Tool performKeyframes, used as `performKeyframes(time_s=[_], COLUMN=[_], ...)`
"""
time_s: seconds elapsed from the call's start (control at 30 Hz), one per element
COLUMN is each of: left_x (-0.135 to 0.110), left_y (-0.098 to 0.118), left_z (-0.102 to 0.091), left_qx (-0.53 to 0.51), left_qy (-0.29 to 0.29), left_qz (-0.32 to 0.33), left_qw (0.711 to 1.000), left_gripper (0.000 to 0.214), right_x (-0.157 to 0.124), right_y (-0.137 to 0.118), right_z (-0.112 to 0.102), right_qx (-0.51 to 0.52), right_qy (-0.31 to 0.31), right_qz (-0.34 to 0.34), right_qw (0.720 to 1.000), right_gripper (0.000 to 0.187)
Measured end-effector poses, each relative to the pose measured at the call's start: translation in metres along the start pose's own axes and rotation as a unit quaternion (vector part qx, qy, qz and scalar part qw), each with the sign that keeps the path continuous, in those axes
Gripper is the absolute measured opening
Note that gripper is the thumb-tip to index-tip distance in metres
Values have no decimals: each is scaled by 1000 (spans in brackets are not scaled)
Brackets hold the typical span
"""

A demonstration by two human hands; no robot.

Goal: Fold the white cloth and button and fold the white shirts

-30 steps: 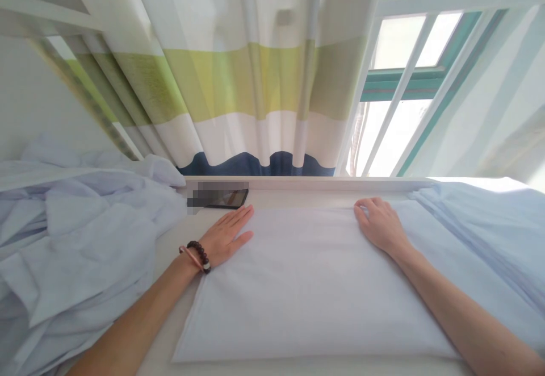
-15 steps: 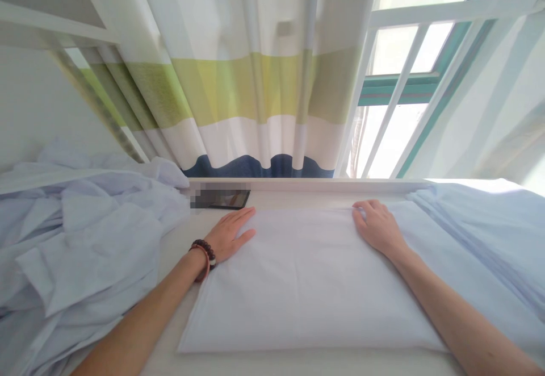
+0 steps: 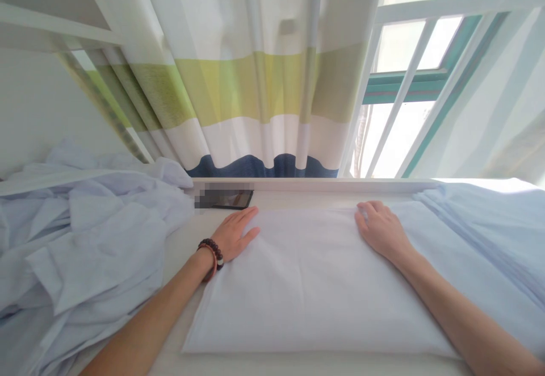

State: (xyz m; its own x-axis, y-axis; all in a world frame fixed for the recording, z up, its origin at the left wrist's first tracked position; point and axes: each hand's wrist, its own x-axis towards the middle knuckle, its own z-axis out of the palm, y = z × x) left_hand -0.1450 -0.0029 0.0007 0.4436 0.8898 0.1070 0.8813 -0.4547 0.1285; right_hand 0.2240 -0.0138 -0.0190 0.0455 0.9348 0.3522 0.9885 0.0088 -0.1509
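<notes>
Flatly spread: a white cloth [image 3: 315,302] at the centre of the dial

It rests on a white surface [image 3: 298,199], its straight near edge running along six o'clock and its left corner sharp at eight. The fabric looks plain and thin, with faint creases through the middle and shallow ripples by the left hand [image 3: 232,234]. Layers seem to show along the left side, so it is probably folded. Its right side is hidden beneath the right forearm [image 3: 451,302].

At ten o'clock the left hand lies palm down on the cloth, its grip apart, fingers stretched and thumb spread, seemingly to press the layers flat. At two o'clock the right hand [image 3: 381,225] rests on the far edge with fingers curled; whether its grip pinches the cloth I cannot tell. Set this wide, the hands probably serve to hold that edge straight.

Just beyond the left hand, between ten and eleven, a dark phone [image 3: 242,199], partly masked, lies off the cloth, perhaps to be out of the way. A beaded bracelet [image 3: 217,249] circles the wrist. Farther out, a rumpled pile [image 3: 102,239] fills nine o'clock and a flatter pale-blue cloth [image 3: 494,222] lies towards three, apparently separate lots. A striped curtain [image 3: 255,89] hangs at twelve.
</notes>
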Motion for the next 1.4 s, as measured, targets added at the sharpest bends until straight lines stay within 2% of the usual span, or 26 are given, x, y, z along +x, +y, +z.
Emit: performKeyframes(time_s=[0.13, 0.27, 0.37, 0.5, 0.7, 0.87, 0.97, 1.07, 1.17, 1.23, 1.3, 1.4], left_x=[0, 0, 1, 2, 6, 6, 1, -11, -27, -37, -42, -43], left_y=[1, 2, 2, 0, -4, 2, 26, 72, 123, 146, 156, 153], left_z=[0, 1, 1, 2, 8, 2, -13, -22, -12, 2, 15, 23], left_qx=[8, 13, 18, 27, 22, 56, 111, 102, 10, -36, -59, -71], left_qy=[-4, 0, 0, 0, 8, 34, 80, 76, 27, 13, 5, -4], left_qz=[1, 7, 10, 16, 20, 23, 67, 121, 190, 243, 259, 256], left_qw=[1000, 1000, 1000, 1000, 1000, 998, 988, 984, 981, 969, 964, 964], left_gripper=[59, 58, 58, 61, 64, 61, 50, 46, 48, 58, 65, 67], right_x=[-21, -53, -67, -69, -63, -62, -63, -63, -64, -69, -75, -86], right_y=[-47, -105, -121, -104, -50, -15, -12, -15, -18, -19, -16, -6], right_z=[-12, -21, -23, -26, -33, -29, -26, -24, -28, -33, -39, -46], right_qx=[-13, 59, 92, 98, 73, 28, 26, 24, 24, 43, 80, 122], right_qy=[-60, -121, -120, -125, -156, -136, -115, -96, -67, -45, -43, -86], right_qz=[-59, -188, -217, -198, -142, -95, -95, -98, -105, -128, -173, -233], right_qw=[996, 973, 964, 967, 975, 986, 988, 990, 992, 990, 981, 961], right_gripper=[52, 66, 64, 58, 56, 56, 56, 55, 52, 48, 44, 44])
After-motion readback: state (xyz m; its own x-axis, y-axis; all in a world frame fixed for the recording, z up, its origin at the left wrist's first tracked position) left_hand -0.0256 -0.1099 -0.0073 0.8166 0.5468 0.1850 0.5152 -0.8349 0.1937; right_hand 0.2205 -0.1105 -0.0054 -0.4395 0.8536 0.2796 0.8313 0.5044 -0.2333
